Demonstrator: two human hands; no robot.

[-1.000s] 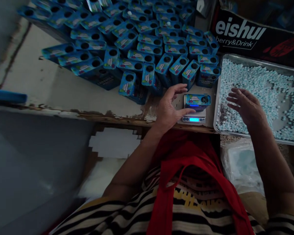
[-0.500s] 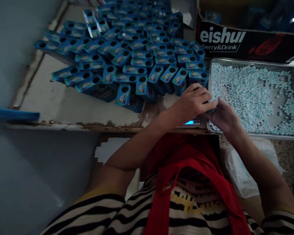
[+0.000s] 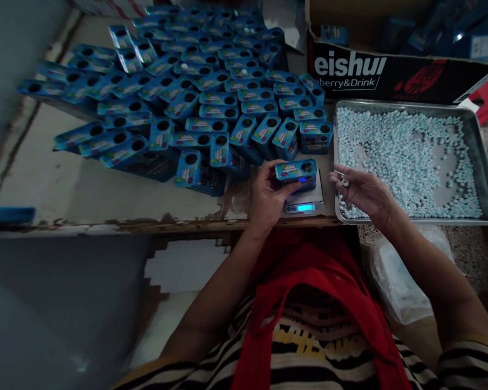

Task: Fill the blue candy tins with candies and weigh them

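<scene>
My left hand (image 3: 267,196) grips the left end of a small blue box (image 3: 295,172), thumb in front and fingers behind. The box is over a small digital scale (image 3: 312,196) with a lit blue display; whether it rests fully on the plate I cannot tell. To the right, my right hand (image 3: 368,190) is palm up at the left side of a metal tray (image 3: 422,221). A few white candies (image 3: 343,183) sit in its curled fingers. Spread across the tray are many small pale blue and white candies (image 3: 402,157).
Many blue boxes (image 3: 219,112) stand packed together on the worn table (image 3: 125,203). Behind the tray is a black carton (image 3: 390,76) with more blue boxes inside. A clear plastic bag (image 3: 402,276) lies below the tray, by the table edge.
My hands were together by the tray's left edge around a box. Now they are apart: my left hand has carried the box left over the scale, while my right hand stays by the tray.
</scene>
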